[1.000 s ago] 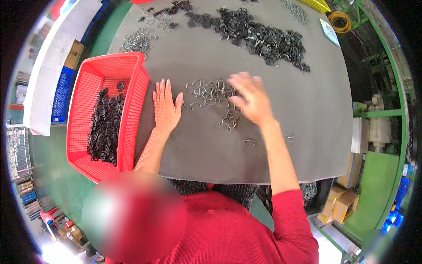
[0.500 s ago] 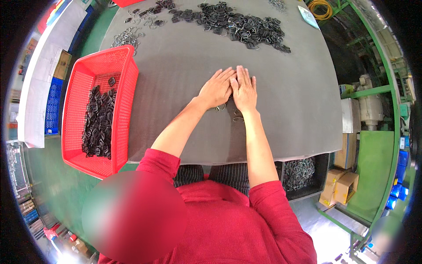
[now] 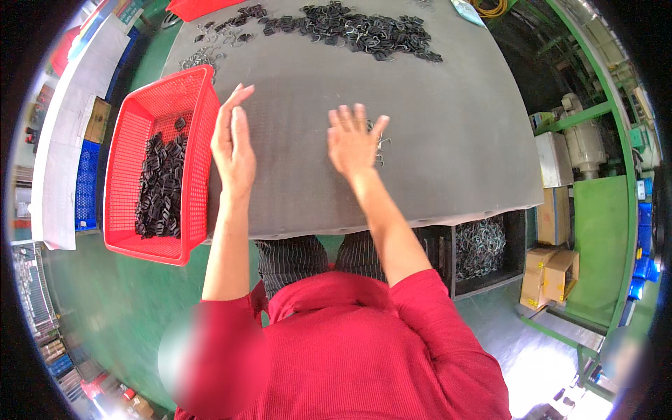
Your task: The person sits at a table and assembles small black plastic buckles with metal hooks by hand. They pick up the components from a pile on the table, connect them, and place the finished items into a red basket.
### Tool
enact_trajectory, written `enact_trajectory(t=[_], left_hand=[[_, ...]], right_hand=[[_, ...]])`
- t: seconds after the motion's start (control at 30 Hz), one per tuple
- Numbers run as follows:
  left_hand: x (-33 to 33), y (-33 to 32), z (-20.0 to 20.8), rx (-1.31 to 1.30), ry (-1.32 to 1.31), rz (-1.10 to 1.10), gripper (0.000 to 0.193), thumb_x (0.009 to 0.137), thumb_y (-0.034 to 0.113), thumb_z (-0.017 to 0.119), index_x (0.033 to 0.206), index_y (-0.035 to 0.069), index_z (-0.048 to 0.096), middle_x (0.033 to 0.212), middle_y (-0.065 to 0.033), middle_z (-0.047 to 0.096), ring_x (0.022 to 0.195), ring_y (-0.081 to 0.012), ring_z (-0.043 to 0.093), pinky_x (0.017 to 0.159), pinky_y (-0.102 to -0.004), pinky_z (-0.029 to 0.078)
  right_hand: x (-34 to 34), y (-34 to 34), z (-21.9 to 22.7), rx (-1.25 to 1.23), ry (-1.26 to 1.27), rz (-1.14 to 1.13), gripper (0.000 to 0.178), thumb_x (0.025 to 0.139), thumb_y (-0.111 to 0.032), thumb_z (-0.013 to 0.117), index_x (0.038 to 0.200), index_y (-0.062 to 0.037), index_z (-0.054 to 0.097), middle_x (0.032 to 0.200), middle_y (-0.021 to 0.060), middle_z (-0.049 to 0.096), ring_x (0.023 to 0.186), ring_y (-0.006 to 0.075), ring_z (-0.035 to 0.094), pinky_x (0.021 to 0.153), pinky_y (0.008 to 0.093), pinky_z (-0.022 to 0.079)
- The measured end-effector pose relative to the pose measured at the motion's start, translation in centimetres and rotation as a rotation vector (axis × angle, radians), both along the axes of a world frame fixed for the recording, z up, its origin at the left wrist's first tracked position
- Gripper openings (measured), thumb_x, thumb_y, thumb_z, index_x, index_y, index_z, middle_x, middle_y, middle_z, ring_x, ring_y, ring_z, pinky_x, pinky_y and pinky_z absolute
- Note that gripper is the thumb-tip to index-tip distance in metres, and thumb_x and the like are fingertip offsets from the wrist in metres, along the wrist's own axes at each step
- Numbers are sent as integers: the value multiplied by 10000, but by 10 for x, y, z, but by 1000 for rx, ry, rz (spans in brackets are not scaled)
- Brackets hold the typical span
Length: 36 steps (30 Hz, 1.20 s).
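Observation:
My left hand (image 3: 234,143) is held edge-on beside the right wall of a red plastic basket (image 3: 199,164), fingers stretched out and nothing visible in it. In the basket lies a heap of small black plastic buckle-like pieces (image 3: 161,189). Near the middle of the grey-topped table (image 3: 301,196), my right hand (image 3: 352,143) is palm down with its fingers spread. A few small bent metal wire hooks (image 3: 381,148) lie at its thumb side, partly covered by the hand. What is under the right palm is hidden.
A large pile of black pieces with metal hooks (image 3: 364,31) spreads along the table's far side. Loose wire hooks (image 3: 203,57) lie near the basket's far corner. A dark crate of metal hooks (image 3: 479,248) stands below the table's near right edge, beside cardboard boxes (image 3: 549,276).
My hands were together at the table's middle and are now apart. The left has moved left to the basket; the right has shifted slightly left, uncovering wire hooks.

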State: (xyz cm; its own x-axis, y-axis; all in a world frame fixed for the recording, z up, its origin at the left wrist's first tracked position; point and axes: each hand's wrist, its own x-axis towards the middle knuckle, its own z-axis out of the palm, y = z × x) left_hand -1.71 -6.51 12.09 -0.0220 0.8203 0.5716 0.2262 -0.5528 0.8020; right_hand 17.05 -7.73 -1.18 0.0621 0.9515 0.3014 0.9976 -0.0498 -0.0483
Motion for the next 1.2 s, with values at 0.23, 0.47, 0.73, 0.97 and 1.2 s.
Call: enact_trajectory(t=[0.23, 0.47, 0.73, 0.97, 1.2], left_hand=[[-24, -23, -44, -219, 40, 13, 266, 968, 147, 410, 1079, -15, 591, 1056, -95, 626, 1050, -174, 551, 955, -298, 372], [-13, -10, -86, -342, 69, -20, 233, 963, 130, 435, 1042, -11, 603, 1013, -80, 636, 977, -132, 576, 881, -264, 421], [26, 27, -114, -400, 86, -91, 181, 942, 104, 480, 1025, 31, 623, 993, -64, 638, 942, -126, 594, 815, -251, 449], [98, 71, -119, -266, 285, -116, 135, 897, 65, 507, 959, 48, 626, 908, -69, 626, 766, -174, 552, 642, -285, 447], [130, 106, -111, -331, 216, -136, 107, 875, 37, 517, 892, 29, 621, 829, -59, 633, 643, -166, 535, 570, -256, 413]], right_hand=[[171, -85, -12, 0, -42, -444, 418, 936, -301, 364, 1334, -199, 444, 1415, 9, 387, 1327, 249, 313, 1056, 540, 246], [256, -240, -12, -61, -4, -849, 384, 942, -343, 389, 1292, -222, 487, 1354, 14, 456, 1264, 228, 397, 1002, 562, 275], [262, -226, 13, 362, 193, -811, 267, 913, -240, 492, 1111, -99, 603, 1206, 122, 534, 1118, 304, 487, 977, 448, 342], [235, 22, 2, 193, 368, -486, 626, 872, -412, 545, 1367, -88, 341, 1350, 210, 385, 1292, 350, 313, 1070, 501, 215], [319, 260, -17, 303, 566, -458, 603, 908, -570, 332, 1386, -203, 353, 1447, 139, 300, 1365, 300, 220, 1102, 506, 129]])
